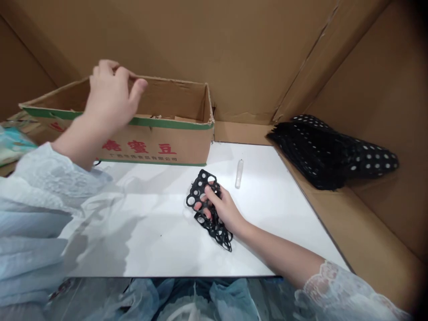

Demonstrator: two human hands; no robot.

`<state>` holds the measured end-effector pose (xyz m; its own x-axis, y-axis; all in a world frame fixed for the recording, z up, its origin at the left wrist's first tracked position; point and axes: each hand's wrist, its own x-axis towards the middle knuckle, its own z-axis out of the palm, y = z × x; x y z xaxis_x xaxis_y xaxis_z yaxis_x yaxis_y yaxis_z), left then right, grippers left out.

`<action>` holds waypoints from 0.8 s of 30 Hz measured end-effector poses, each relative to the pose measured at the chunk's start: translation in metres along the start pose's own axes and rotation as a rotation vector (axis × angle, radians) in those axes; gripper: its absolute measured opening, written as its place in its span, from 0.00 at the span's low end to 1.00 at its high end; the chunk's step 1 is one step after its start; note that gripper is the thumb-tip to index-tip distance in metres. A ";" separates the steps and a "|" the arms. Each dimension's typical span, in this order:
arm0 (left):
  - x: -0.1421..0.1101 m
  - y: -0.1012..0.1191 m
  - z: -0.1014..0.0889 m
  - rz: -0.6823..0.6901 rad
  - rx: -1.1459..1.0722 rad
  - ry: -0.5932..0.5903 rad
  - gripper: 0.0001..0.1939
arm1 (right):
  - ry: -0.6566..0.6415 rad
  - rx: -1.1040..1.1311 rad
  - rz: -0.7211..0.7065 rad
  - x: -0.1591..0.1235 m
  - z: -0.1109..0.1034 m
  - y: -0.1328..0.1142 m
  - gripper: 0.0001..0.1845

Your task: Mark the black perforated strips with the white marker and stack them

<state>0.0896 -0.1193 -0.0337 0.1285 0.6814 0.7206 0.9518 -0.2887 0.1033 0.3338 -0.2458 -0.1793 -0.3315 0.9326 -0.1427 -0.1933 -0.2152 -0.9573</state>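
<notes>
My right hand (222,205) is closed round a folded black piece of netting with large round holes (219,232), low over the white tabletop. The thumb presses on top while several fingertips show through the holes. Raised over the open cardboard box (187,145), my left hand (112,89) has its thumb apart from its curved fingers, and I see nothing in it. Part of the fingers is turned away. Right of the black netting, a small clear plastic tube (239,174) lies on the white tabletop (160,236).
A bundle of black fabric with white dots (334,151) leans at the right against the cardboard wall (371,89). Cardboard panels rise behind the box too. At the left edge sits a turquoise and white plastic packet (13,142). Bluish plastic (234,296) shows below the table's front edge.
</notes>
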 end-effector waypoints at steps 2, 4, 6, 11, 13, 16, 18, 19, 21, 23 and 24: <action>-0.027 0.017 0.005 0.085 0.064 0.107 0.21 | 0.005 0.011 0.014 0.001 -0.001 0.000 0.17; -0.067 0.045 0.006 0.232 0.042 0.026 0.19 | -0.005 0.019 0.026 0.001 -0.001 0.000 0.17; -0.108 0.074 0.006 0.434 -0.034 -0.150 0.21 | -0.011 0.015 0.018 0.000 0.001 -0.001 0.17; -0.154 0.109 0.012 0.333 -0.194 -0.644 0.29 | -0.123 -0.019 -0.043 -0.008 0.006 -0.002 0.15; -0.153 0.109 0.013 0.215 -0.332 -0.819 0.24 | -0.164 -0.012 -0.039 -0.010 0.008 -0.002 0.14; -0.149 0.106 0.011 0.030 -0.581 -0.939 0.17 | -0.190 0.014 -0.010 -0.012 0.009 -0.001 0.13; -0.148 0.103 0.010 -0.072 -0.677 -0.899 0.14 | -0.186 0.053 0.021 -0.013 0.010 0.000 0.13; -0.148 0.102 0.011 -0.100 -0.694 -0.863 0.13 | -0.181 0.065 0.035 -0.012 0.010 0.001 0.13; -0.147 0.098 0.013 -0.116 -0.675 -0.784 0.11 | -0.182 0.077 0.040 -0.011 0.011 0.002 0.12; -0.143 0.092 0.014 -0.103 -0.622 -0.720 0.11 | -0.196 0.088 0.011 -0.009 0.011 0.003 0.10; -0.138 0.089 0.013 -0.088 -0.591 -0.694 0.10 | -0.193 0.098 -0.004 -0.007 0.010 0.003 0.09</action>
<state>0.1597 -0.2308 -0.1329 0.3829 0.9133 0.1390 0.6932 -0.3835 0.6103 0.3262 -0.2564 -0.1785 -0.4992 0.8628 -0.0794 -0.2803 -0.2476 -0.9274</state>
